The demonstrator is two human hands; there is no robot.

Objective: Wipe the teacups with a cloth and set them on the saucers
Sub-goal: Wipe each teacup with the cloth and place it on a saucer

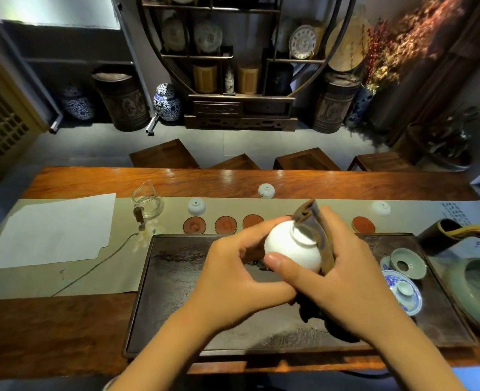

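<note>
Two hands (233, 266) (346, 277) grip one teacup (292, 246) and cloth (315, 230); three cups (196, 206) (266, 191) (381, 207) stand upturned.

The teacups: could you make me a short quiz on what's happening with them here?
1. True or false: every saucer already carries a cup.
2. Which hand presses the cloth to the held cup: A left, B right?
3. How many other cups stand upside down beyond the saucers?

Key:
1. False; the visible saucers are bare.
2. B; the right hand holds the cloth, the left hand steadies the cup.
3. Three.
</note>
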